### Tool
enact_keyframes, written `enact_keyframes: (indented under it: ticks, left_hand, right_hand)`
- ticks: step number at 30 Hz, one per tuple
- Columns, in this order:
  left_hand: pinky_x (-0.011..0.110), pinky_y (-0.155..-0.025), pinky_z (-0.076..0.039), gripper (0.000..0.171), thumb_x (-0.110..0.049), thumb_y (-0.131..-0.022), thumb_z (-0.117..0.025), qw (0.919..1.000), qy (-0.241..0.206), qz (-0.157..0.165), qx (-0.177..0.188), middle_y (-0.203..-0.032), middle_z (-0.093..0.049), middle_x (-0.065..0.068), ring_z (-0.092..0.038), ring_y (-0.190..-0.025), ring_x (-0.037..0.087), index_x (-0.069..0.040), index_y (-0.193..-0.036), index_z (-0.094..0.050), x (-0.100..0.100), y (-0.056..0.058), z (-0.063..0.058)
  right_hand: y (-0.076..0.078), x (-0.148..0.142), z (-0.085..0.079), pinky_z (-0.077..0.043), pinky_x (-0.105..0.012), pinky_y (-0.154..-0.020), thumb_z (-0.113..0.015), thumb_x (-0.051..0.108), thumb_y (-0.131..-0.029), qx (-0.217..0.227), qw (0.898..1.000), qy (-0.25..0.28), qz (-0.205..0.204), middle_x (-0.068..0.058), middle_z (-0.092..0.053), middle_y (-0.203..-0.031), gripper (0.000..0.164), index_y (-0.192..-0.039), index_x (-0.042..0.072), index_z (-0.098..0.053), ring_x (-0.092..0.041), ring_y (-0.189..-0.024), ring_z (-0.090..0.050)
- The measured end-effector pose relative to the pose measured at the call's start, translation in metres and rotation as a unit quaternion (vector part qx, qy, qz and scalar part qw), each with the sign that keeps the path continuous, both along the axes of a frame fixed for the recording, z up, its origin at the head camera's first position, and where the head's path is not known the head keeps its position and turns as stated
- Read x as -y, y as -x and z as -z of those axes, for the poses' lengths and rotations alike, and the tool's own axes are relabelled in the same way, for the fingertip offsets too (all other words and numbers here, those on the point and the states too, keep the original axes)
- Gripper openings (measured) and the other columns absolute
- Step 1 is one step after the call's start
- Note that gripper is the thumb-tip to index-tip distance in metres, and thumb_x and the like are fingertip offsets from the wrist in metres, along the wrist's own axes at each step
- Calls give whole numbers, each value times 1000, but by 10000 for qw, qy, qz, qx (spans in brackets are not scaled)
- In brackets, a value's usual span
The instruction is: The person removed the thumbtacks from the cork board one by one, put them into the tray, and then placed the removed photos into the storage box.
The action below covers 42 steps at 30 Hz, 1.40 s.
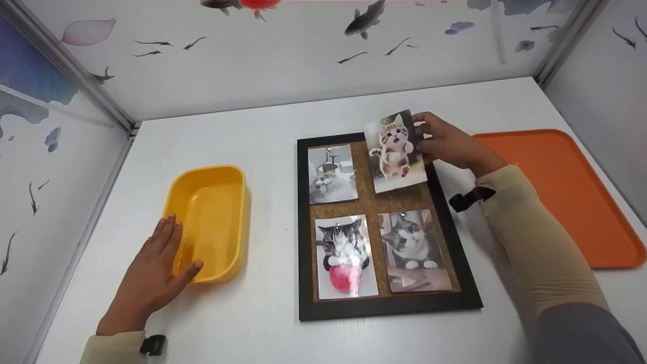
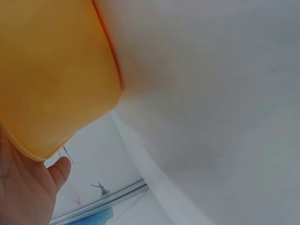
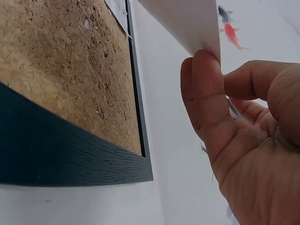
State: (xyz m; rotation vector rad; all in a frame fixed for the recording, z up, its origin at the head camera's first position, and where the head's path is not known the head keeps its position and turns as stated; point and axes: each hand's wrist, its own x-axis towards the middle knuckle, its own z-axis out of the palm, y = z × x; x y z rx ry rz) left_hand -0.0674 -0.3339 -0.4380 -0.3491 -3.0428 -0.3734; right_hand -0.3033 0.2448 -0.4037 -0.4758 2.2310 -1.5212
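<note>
My right hand (image 1: 447, 141) pinches the right edge of a kitten photo card (image 1: 395, 151) between thumb and fingers, holding it above the upper right of a black-framed cork board (image 1: 368, 202). In the right wrist view, the card's white back (image 3: 187, 21) shows, and bare cork (image 3: 79, 70) lies beneath. Three other cat pictures are on the board: one at upper left (image 1: 332, 174), one with a red ball (image 1: 347, 258) and one at lower right (image 1: 414, 253). My left hand (image 1: 154, 268), fingers straight, rests on the near left rim of a yellow tub (image 1: 215, 222).
An orange tray (image 1: 551, 202) lies to the right, partly behind the right forearm. White panels (image 1: 303, 60) printed with fish border the white table (image 1: 268, 151) at the back and sides. Small pins show at the tops of the pictures on the board.
</note>
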Motion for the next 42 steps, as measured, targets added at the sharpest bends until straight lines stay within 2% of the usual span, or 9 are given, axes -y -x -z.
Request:
enact_keyframes:
  ticks: [4, 12, 16, 22, 30, 35, 42]
  left_hand:
    - [44, -120, -11, 86, -52, -97, -55, 10000, 58, -25, 1, -165, -12, 15, -8, -151, 31, 4, -154, -22, -1, -2, 1]
    - [43, -120, -8, 87, -53, -97, -54, 9998, 177, -37, -67, -165, -11, 16, -3, -152, 30, 5, -154, -22, 1, -4, 4]
    - [39, -121, -4, 88, -53, -97, -54, 9997, 206, -13, -126, -164, -12, 19, -2, -152, 32, 8, -153, -22, 2, -4, 4]
    - [41, -121, -7, 88, -53, -98, -53, 9997, 232, -85, -34, -163, -14, 21, -4, -151, 32, 7, -153, -21, 1, -5, 4]
    - [37, -121, -3, 88, -53, -98, -53, 9998, 196, -68, 8, -162, -15, 23, -7, -151, 35, 8, -154, -20, 1, -6, 4]
    - [39, -121, -2, 88, -52, -98, -52, 9998, 181, -59, 22, -162, -13, 23, -7, -151, 36, 7, -154, -18, 1, -6, 4]
    - [50, -120, -8, 88, -52, -98, -53, 9997, 228, -55, -74, -162, -16, 24, -8, -150, 37, 8, -153, -22, 2, -5, 6]
  right_hand:
    - [1, 2, 0, -58, -36, -73, -44, 0, -101, -35, 10000, -43, -20, -21, -46, -129, 50, -146, 10, -26, -27, -93, -65]
    - [1, 8, -2, -57, -35, -73, -44, 0, -101, -170, 9997, -86, -165, -22, -47, -127, 48, -145, 9, -26, -27, -94, -63]
    - [1, 12, -3, -57, -38, -73, -43, 0, -101, -155, 9995, -12, -264, -22, -46, -128, 48, -145, 10, -25, -27, -91, -61]
    - [1, 19, -8, -54, -46, -76, -41, 0, -101, -173, 9992, -149, -331, -21, -47, -130, 49, -146, 10, -24, -26, -91, -56]
    - [1, 30, -10, -56, -37, -79, -42, -4, -98, -433, 9984, -206, -308, -22, -51, -127, 51, -145, 9, -26, -28, -100, -60]
    - [0, 34, -15, -57, -38, -77, -43, -6, -96, -639, 9970, -302, -309, -21, -51, -125, 54, -145, 10, -26, -31, -101, -60]
    - [-1, 39, -21, -59, -38, -73, -43, -4, -96, -573, 9970, -433, -273, -20, -49, -128, 55, -146, 12, -26, -33, -103, -60]
